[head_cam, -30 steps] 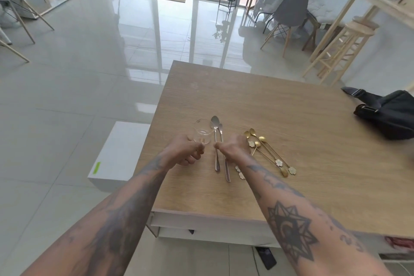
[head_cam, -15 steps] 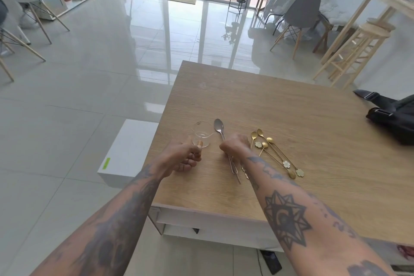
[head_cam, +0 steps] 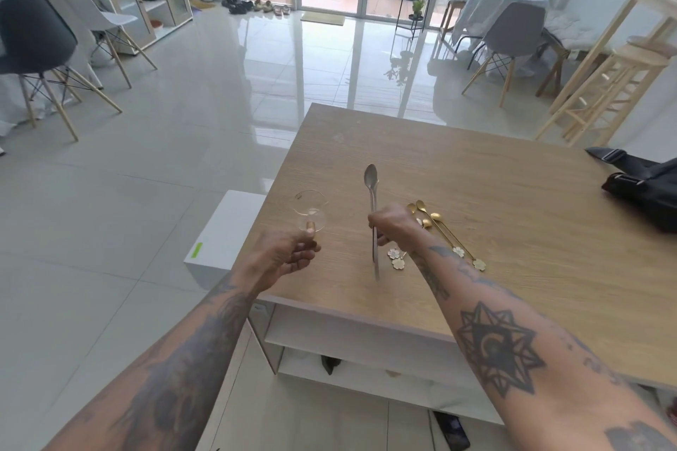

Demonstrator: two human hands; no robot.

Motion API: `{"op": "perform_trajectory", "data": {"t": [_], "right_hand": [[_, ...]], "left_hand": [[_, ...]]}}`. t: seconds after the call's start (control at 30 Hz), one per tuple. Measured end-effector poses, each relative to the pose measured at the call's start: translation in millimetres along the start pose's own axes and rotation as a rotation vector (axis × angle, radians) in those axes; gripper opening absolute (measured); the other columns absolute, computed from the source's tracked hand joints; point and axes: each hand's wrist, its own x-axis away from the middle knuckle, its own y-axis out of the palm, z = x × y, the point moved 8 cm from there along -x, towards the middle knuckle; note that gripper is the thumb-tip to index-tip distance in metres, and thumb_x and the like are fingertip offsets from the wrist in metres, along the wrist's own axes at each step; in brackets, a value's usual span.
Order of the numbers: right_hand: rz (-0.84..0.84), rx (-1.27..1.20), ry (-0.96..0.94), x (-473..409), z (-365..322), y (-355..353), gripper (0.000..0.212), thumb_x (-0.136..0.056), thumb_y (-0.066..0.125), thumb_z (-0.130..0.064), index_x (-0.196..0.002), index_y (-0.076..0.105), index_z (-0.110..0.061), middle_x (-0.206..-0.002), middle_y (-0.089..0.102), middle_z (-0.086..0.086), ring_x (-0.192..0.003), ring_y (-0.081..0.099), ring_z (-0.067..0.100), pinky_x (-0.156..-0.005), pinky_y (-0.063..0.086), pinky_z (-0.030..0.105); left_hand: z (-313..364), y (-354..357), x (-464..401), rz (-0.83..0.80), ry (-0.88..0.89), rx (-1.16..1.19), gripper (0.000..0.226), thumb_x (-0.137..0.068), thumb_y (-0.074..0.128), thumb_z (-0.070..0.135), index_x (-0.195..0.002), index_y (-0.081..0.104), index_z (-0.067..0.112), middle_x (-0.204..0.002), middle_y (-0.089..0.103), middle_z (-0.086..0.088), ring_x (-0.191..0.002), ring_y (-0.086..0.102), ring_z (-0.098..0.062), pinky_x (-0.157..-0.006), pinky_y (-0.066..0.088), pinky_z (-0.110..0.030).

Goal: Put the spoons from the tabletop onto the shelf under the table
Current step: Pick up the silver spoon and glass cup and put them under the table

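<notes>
My right hand [head_cam: 394, 225] had its fingers clamped on the long silver spoons [head_cam: 372, 194], raised above the desk [head_cam: 476, 194] near its left edge. My left hand [head_cam: 293, 254] pinched the gold handle of a small clear glass cup [head_cam: 311, 212]. The gold flower-ended spoons [head_cam: 439, 231] lay on the desk just right of my hand. No spoon showed on the white shelf [head_cam: 366, 381] below; the job looked barely begun.

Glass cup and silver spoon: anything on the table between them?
No. In the head view, only bare wooden table shows between the glass cup in the left hand and the silver spoon in the right hand.
</notes>
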Motion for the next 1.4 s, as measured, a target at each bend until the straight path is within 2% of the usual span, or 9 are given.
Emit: {"op": "perform_trajectory", "data": {"t": [0.27, 0.43, 0.6, 0.77, 0.83, 0.93, 1.07, 1.23, 1.4], "right_hand": [[-0.032, -0.171, -0.216, 75, -9, -50, 0.017, -0.089, 0.054, -0.007, -0.096, 0.067, 0.002, -0.09, 0.061, 0.017, -0.068, 0.061, 0.026, -0.084, 0.057, 0.04], [-0.141, -0.165, -0.251, 134, 19, -44, 0.01, -0.09, 0.055, -0.002, -0.09, 0.064, 0.002, -0.078, 0.057, 0.014, -0.057, 0.056, 0.02, -0.064, 0.056, 0.031], [-0.276, -0.094, -0.184, 178, 77, 11, 0.021, -0.088, 0.05, 0.003, -0.069, 0.055, -0.003, -0.06, 0.048, 0.007, -0.045, 0.049, 0.015, -0.042, 0.051, 0.022], [-0.474, 0.092, -0.13, 204, 141, 89, 0.01, -0.088, 0.051, -0.001, -0.081, 0.058, -0.004, -0.068, 0.054, 0.011, -0.056, 0.056, 0.02, -0.059, 0.049, 0.024], [-0.522, 0.1, -0.075, 206, 162, 113, 0.008, -0.087, 0.049, 0.001, -0.084, 0.055, -0.003, -0.076, 0.052, 0.015, -0.066, 0.055, 0.026, -0.067, 0.047, 0.03], [-0.52, 0.067, -0.021, 187, 182, 136, 0.013, -0.088, 0.05, 0.002, -0.077, 0.054, -0.004, -0.076, 0.052, 0.017, -0.067, 0.055, 0.028, -0.07, 0.048, 0.032], [-0.454, -0.047, 0.074, 128, 202, 164, 0.019, -0.092, 0.051, 0.001, -0.074, 0.054, -0.004, -0.067, 0.052, 0.008, -0.051, 0.051, 0.016, -0.043, 0.051, 0.021], [-0.402, -0.103, 0.126, 24, 209, 209, 0.016, -0.087, 0.055, 0.001, -0.072, 0.056, -0.005, -0.065, 0.053, 0.009, -0.051, 0.052, 0.018, -0.052, 0.051, 0.027], [-0.277, -0.055, 0.151, -82, 211, 244, 0.015, -0.089, 0.054, -0.003, -0.074, 0.053, -0.008, -0.071, 0.055, 0.006, -0.06, 0.056, 0.016, -0.053, 0.053, 0.027]], "left_hand": [[16, 15, 87, 0.094, 0.152, 0.012, 0.018, -0.091, 0.071, 0.019, -0.09, 0.07, 0.002, -0.075, 0.077, -0.009, -0.057, 0.066, -0.013, -0.062, 0.057, -0.024], [-6, 33, 145, 0.116, 0.181, 0.011, 0.015, -0.093, 0.068, 0.017, -0.089, 0.069, 0.003, -0.078, 0.074, -0.011, -0.063, 0.062, -0.016, -0.068, 0.054, -0.027], [-62, 25, 186, 0.139, 0.163, 0.022, 0.01, -0.094, 0.067, 0.016, -0.091, 0.068, 0.007, -0.08, 0.071, -0.01, -0.061, 0.062, -0.014, -0.071, 0.052, -0.028], [-153, -11, 208, 0.212, 0.05, 0.012, 0.012, -0.093, 0.067, 0.015, -0.093, 0.068, 0.003, -0.082, 0.07, -0.012, -0.06, 0.061, -0.014, -0.068, 0.054, -0.025], [-183, -24, 207, 0.238, 0.0, -0.008, 0.012, -0.094, 0.066, 0.014, -0.095, 0.067, 0.003, -0.081, 0.07, -0.012, -0.059, 0.06, -0.013, -0.067, 0.054, -0.025], [-215, -35, 190, 0.256, -0.047, -0.017, 0.014, -0.094, 0.066, 0.016, -0.088, 0.067, 0.003, -0.079, 0.069, -0.012, -0.06, 0.059, -0.014, -0.07, 0.052, -0.026], [-243, -38, 135, 0.269, -0.1, -0.054, 0.017, -0.092, 0.068, 0.015, -0.097, 0.067, -0.001, -0.082, 0.069, -0.013, -0.059, 0.059, -0.014, -0.065, 0.052, -0.023], [-251, -34, 24, 0.226, -0.144, -0.096, 0.01, -0.09, 0.067, 0.01, -0.082, 0.07, 0.004, -0.076, 0.068, -0.01, -0.057, 0.06, -0.014, -0.056, 0.053, -0.02], [-256, -42, -89, 0.282, -0.145, -0.185, 0.014, -0.095, 0.064, 0.015, -0.102, 0.071, 0.005, -0.084, 0.068, -0.009, -0.06, 0.06, -0.012, -0.058, 0.051, -0.02]]}}
